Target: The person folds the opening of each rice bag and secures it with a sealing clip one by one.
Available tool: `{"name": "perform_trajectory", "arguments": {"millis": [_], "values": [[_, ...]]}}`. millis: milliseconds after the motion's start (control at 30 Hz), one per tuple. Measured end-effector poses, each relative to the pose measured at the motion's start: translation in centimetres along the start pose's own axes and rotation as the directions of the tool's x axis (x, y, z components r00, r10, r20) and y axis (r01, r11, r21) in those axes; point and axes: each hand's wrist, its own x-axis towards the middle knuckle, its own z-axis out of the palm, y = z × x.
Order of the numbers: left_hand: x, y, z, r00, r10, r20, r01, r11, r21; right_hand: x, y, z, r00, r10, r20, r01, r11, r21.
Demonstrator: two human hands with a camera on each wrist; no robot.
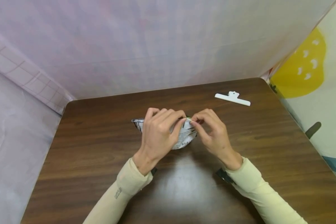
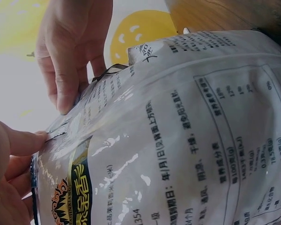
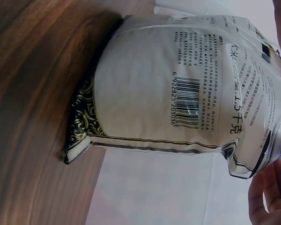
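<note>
In the head view the bag point(image 1: 187, 138) sits between the two hands and partly below them, on the table point(image 1: 95, 140). The left hand point(image 1: 158, 133) covers much of it and pinches the top edge between thumb and forefinger; the right hand point(image 1: 212, 132) pinches the same edge just beside those fingertips. A white clip point(image 1: 232, 98) lies beyond the right hand, well apart from it.

In the left wrist view the printed film swells out beside the left hand, whose thumb presses near the dark edge. The shiny, creased plastic looks thin and pliable, likely slick under a loose fingertip; a firm thumb-and-finger pinch on the flat edge should serve best.

In the right wrist view the bag's dark, gold-patterned base point(image 3: 86, 110) rests on the table, away from the fingers at the top. The bulging body looks well filled, and the print appears to name rice, so I judge it fairly heavy, with contents that give and shift. For lifting, a hand under the base seems safer than hanging that weight from the edge, where the film might tear.
</note>
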Motion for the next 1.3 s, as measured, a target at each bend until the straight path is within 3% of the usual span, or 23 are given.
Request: {"name": "perform_trajectory", "arguments": {"millis": [1300], "values": [[-0.1, 0.0, 0.1, 1.000, -0.004, -0.007, 0.004, 1.000, -0.006, -1.3, 0.9, -0.4, 1.000, 0.027, -0.007, -0.028, 0.999, -0.029]]}}
